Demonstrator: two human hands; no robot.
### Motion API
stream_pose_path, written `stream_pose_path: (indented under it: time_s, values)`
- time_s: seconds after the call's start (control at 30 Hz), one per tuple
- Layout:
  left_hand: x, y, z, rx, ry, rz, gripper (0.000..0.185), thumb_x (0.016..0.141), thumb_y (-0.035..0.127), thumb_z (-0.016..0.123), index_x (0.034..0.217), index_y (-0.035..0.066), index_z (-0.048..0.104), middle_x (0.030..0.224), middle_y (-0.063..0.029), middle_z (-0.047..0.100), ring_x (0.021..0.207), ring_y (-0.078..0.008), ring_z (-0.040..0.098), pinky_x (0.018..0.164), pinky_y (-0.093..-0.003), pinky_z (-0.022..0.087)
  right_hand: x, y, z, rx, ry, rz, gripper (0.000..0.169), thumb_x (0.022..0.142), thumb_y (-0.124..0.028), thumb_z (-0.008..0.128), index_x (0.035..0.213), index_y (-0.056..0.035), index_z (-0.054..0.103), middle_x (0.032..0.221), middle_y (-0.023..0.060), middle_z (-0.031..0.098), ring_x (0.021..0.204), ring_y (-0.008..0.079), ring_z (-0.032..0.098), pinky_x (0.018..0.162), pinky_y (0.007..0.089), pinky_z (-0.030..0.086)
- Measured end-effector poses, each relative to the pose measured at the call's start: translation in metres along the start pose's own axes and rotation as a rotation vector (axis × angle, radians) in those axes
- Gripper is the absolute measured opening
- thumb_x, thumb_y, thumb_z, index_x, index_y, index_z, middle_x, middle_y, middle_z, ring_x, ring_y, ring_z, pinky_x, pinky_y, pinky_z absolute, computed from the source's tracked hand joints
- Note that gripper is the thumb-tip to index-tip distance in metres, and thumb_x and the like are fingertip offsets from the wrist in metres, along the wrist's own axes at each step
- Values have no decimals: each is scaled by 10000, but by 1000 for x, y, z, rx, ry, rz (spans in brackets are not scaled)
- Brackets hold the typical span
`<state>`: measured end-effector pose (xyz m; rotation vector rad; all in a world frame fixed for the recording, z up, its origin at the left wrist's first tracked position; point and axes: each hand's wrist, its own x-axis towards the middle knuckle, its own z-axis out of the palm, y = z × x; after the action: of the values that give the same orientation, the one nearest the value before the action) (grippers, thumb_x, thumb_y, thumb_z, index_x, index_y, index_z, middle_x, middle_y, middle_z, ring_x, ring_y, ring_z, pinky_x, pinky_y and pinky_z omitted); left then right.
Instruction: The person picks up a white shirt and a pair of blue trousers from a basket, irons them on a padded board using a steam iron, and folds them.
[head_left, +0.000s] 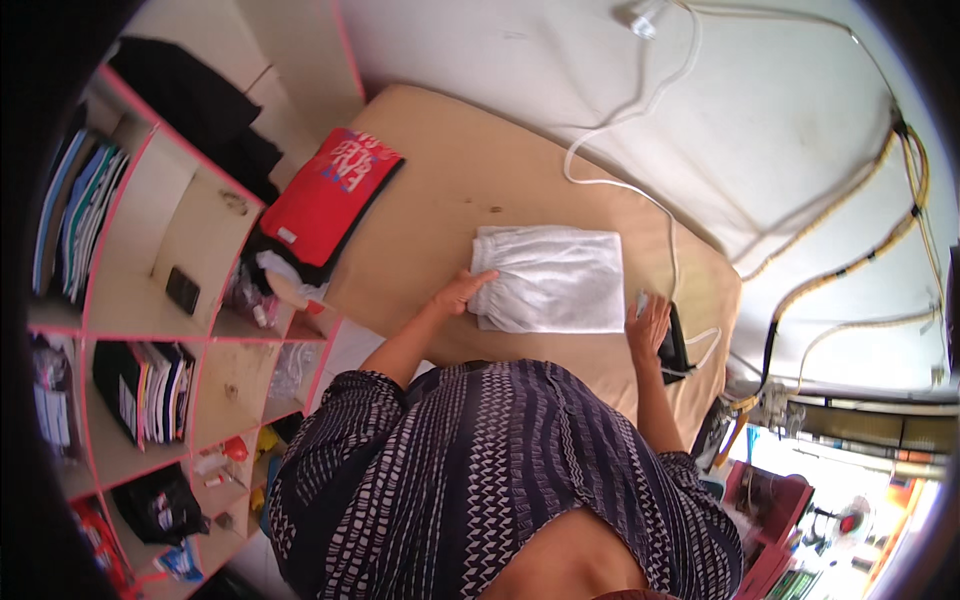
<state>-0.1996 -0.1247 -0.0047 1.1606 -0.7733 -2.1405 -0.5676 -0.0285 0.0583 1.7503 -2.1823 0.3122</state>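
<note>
A folded white garment with a gathered elastic waistband (551, 277) lies flat on a bed with a tan sheet (442, 180). My left hand (463, 292) is at the waistband edge, its thumb on top of the cloth; the fingers are partly hidden beneath the edge. Just past the garment's right edge is my right hand (648, 322), with a small pale object (641, 301) at its fingertips, too small to name. Whether it is gripped cannot be told. A black flat item (675, 345) lies beside that hand, with a white cable by it.
Folded red clothing with printed lettering (322, 199) lies at the bed's left edge. A pink-edged shelf unit (142, 334) with books and bags stands at left. A white cable (671, 225) runs from the wall across the bed. More cables (847, 270) hang along the wall.
</note>
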Motion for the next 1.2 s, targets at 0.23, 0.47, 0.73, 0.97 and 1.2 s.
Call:
stream_pose_path:
  time_s: [0.23,0.47,0.73,0.97,1.2]
  values:
    - [-45,-13,-40,-85,207,123,572,796,236,728,1259,6,485,1177,-110,584,1057,-212,577,894,-359,488,10,-60,52,1255,-796,839,534,815,-345,698,1129,56,535,876,114,630,666,191,625,411,308,458]
    - [-121,109,-109,-213,337,490,563,805,205,710,1275,22,460,1184,-100,578,1061,-222,583,904,-378,487,156,-226,13,1417,-772,245,450,816,-254,692,1116,53,559,879,87,614,711,154,588,583,275,500]
    - [-167,171,-235,-358,501,744,581,817,230,700,1298,27,445,1217,-112,567,1082,-257,576,919,-415,487,234,-351,-47,1622,-669,-53,445,855,-180,634,1249,-21,502,1092,121,578,942,171,582,700,304,545]
    - [-125,98,-320,-450,744,640,564,822,198,697,1295,20,448,1223,-117,557,1090,-246,567,895,-393,497,153,-240,41,1299,-567,131,262,866,-114,588,1123,-69,606,1017,81,624,840,161,610,558,293,534]
    - [-111,101,-322,-67,1240,379,900,843,599,536,1364,-95,296,1351,-219,440,1161,-322,504,982,-392,408,70,-11,-2,214,-79,142,215,812,-71,602,1027,-75,617,1029,136,587,940,334,563,804,433,473]
